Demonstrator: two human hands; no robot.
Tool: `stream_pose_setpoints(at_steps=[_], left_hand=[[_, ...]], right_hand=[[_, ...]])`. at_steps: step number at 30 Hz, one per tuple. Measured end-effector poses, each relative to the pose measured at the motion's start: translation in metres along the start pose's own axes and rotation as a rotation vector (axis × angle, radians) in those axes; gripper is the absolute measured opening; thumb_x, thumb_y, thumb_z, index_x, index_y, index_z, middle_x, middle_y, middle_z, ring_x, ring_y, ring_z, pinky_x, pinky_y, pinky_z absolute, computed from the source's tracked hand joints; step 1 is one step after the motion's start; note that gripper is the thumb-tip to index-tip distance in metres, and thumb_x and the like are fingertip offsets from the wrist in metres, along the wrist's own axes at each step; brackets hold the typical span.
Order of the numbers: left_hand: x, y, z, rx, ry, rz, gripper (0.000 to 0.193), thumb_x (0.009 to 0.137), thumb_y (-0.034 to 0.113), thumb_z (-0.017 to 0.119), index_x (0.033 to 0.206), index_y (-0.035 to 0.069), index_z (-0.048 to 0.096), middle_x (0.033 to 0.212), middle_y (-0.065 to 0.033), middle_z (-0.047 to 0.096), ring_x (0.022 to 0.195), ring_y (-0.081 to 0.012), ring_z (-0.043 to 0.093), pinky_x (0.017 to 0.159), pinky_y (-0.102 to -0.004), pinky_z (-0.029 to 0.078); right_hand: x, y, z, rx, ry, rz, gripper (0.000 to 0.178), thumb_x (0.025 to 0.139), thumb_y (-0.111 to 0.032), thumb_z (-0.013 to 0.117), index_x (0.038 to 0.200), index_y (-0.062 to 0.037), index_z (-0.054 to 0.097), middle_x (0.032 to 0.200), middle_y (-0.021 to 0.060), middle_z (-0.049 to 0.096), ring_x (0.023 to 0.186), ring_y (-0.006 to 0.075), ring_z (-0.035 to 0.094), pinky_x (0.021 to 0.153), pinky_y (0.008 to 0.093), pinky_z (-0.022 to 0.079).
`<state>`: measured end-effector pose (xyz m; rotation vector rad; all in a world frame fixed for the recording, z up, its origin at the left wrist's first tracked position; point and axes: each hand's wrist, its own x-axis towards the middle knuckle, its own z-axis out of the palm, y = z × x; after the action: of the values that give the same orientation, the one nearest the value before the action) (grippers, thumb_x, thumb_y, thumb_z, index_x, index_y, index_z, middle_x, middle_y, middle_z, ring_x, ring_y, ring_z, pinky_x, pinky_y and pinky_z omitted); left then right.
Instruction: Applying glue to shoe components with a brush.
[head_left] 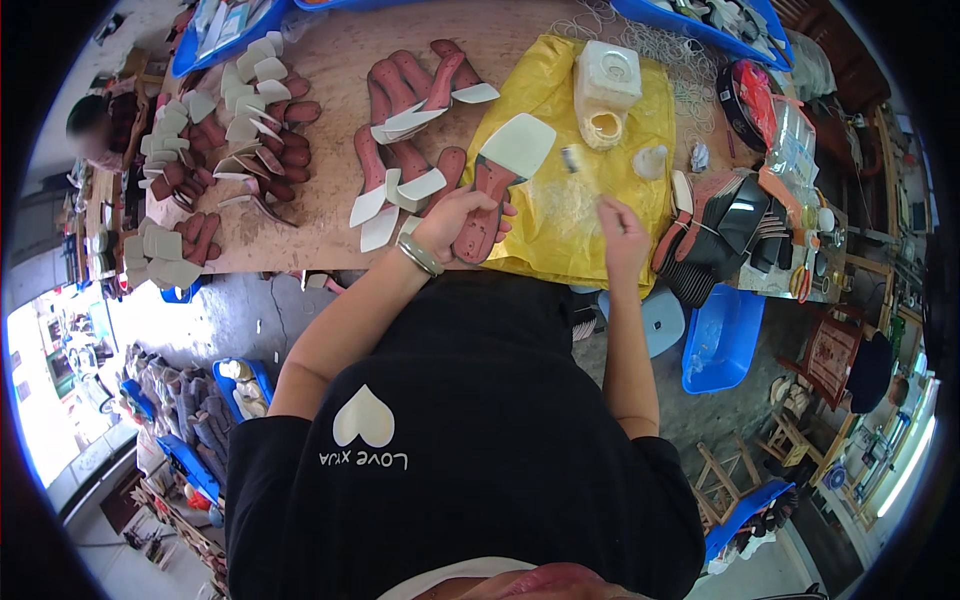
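My left hand (455, 222) is closed around a reddish-brown shoe insole (475, 240) with a pale flap (520, 146) spread at its far end. To the right, over a yellow plastic sheet (540, 240), my right hand (625, 238) pinches a small brush (571, 160); its handle is smeared by motion. The bristle end points away from me, apart from the insole. Beyond the brush, a white plastic container (608, 78) has a round opening with a yellowish rim (603, 128).
More insoles with pale flaps (400, 190) lie left of my left hand, and piles of them (260, 130) farther left. Stacked black soles (710, 235) and orange-handled scissors (803, 272) are at the right. Blue bins (722, 340) stand below and behind the table. A person (100, 130) is far left.
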<state>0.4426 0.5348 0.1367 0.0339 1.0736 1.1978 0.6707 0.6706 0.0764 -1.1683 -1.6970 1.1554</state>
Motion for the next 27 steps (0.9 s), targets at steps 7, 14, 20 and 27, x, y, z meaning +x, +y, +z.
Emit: stream_pose_setpoints(at_steps=[7,14,20,27], left_hand=[[-0.013,0.003,0.007,0.056,-0.068,0.003,0.03,0.088,0.014,0.049,0.114,0.0,0.051,0.096,-0.012,0.063,0.074,-0.0169,0.063,0.065,-0.0293,0.055],[-0.021,0.008,0.012,0.089,-0.01,-0.016,0.032,0.087,0.015,0.049,0.115,-0.001,0.05,0.097,-0.0123,0.063,0.073,-0.0163,0.062,0.065,-0.0295,0.055],[-0.025,0.015,0.013,0.075,-0.055,0.04,0.037,0.09,0.02,0.045,0.12,0.0,0.05,0.099,-0.0125,0.064,0.071,-0.0169,0.061,0.064,-0.029,0.054],[-0.025,0.018,0.008,0.004,-0.022,0.016,0.039,0.089,0.02,0.043,0.122,0.001,0.05,0.1,-0.0108,0.065,0.074,-0.0176,0.061,0.069,-0.0299,0.053]], right_hand=[[0.043,-0.004,0.007,-0.655,0.077,-0.201,0.015,0.081,-0.02,0.07,0.093,-0.0106,0.071,0.083,0.0085,0.069,0.073,0.0241,0.067,0.065,0.0318,0.052],[0.031,-0.036,0.034,-0.431,-0.24,-0.497,0.013,0.083,-0.023,0.067,0.092,-0.0138,0.07,0.082,0.0089,0.068,0.068,0.0277,0.065,0.061,0.0347,0.05],[0.067,-0.03,0.02,-0.363,0.019,-0.257,0.013,0.08,-0.017,0.069,0.092,-0.0114,0.07,0.079,0.0091,0.067,0.067,0.0265,0.065,0.06,0.0338,0.05],[0.015,-0.032,0.045,-0.351,-0.117,-0.467,0.012,0.081,-0.019,0.069,0.09,-0.0108,0.07,0.081,0.0088,0.068,0.068,0.025,0.065,0.06,0.0336,0.051]])
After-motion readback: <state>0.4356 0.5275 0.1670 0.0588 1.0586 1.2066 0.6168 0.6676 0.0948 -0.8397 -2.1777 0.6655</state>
